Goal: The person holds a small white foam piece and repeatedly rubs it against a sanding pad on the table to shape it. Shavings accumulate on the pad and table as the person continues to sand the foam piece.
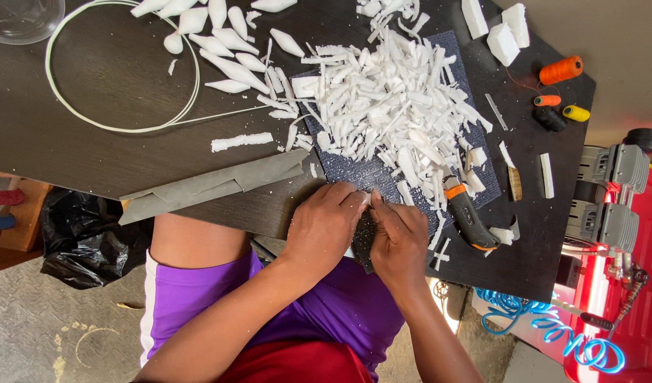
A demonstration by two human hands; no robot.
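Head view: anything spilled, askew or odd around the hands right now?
Yes. White foam shavings have spread off the dark mat onto the table, and the utility knife lies loose among them, beside the right hand.

thread spools (561, 70), a wire hoop (120, 67) and a blue coiled hose (553, 330) lie about.

No pkgs, labels, signs or screens in view. Only candidate: black plastic bag (81, 237), lower left of frame, under table edge, crumpled, glossy, no label visible. Red machine (627, 284) at right edge, grey metal parts on top; any plate or sticker on it too small to make out.
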